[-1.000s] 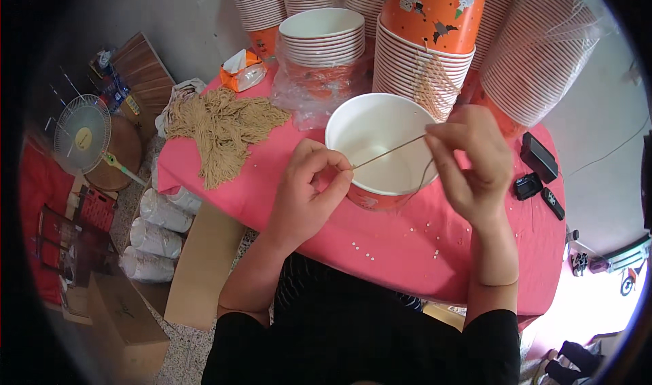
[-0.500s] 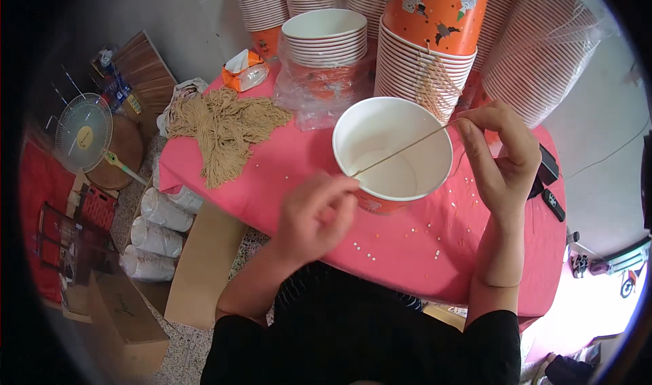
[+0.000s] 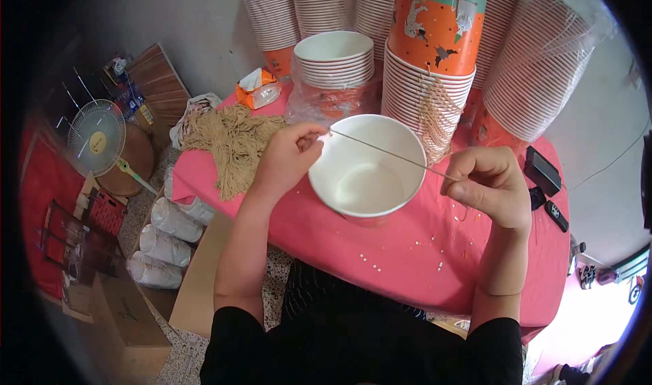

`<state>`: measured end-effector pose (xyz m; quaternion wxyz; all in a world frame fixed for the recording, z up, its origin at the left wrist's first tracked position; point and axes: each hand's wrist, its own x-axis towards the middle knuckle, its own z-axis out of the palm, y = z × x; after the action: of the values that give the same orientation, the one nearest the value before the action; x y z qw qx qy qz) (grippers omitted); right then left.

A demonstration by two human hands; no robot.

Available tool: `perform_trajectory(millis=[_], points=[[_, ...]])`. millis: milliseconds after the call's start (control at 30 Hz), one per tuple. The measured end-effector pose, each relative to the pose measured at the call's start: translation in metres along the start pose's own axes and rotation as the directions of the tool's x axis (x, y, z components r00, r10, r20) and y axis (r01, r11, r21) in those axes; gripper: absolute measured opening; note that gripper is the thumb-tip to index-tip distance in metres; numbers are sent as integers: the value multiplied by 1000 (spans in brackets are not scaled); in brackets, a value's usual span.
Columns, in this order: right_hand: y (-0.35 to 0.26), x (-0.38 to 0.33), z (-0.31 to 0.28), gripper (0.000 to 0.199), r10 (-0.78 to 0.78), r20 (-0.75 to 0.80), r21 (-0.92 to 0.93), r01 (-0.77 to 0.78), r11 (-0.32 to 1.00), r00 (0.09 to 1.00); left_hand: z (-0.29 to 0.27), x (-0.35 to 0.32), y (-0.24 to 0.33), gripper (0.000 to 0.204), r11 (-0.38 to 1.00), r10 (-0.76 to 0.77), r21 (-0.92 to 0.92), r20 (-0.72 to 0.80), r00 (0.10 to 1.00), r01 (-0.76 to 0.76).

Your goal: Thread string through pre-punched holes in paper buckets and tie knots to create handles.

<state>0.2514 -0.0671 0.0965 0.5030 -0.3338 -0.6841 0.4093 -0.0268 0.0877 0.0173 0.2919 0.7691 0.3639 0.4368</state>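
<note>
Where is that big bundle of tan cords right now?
In the head view, the bundle of tan cords lies on the left part of the pink-covered table, just in front of the orange packet and left of the left hand.

Taut cord [image 3: 394, 154] over white-lined bucket [image 3: 367, 191]

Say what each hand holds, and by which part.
The right hand pinches the thin cord at the right end of its straight stretch. The left hand is at the tub's rim; whether it grips cord or rim cannot be told.
</note>
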Motion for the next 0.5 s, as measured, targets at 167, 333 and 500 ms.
perform_trajectory(millis=[167,333,500], points=[[-5,0,-8,11,112,140,238,-144,961,984,-1,13,12,16,986,87,156,-157,984,-62],[14,7,9,8,27,25,290,-33,957,999,14,-29,78,15,895,2,-437,205,979,90],[16,9,19,9,-4,-24,260,10,966,1000,39,-56,115,27,666,29,-671,460,887,326]])
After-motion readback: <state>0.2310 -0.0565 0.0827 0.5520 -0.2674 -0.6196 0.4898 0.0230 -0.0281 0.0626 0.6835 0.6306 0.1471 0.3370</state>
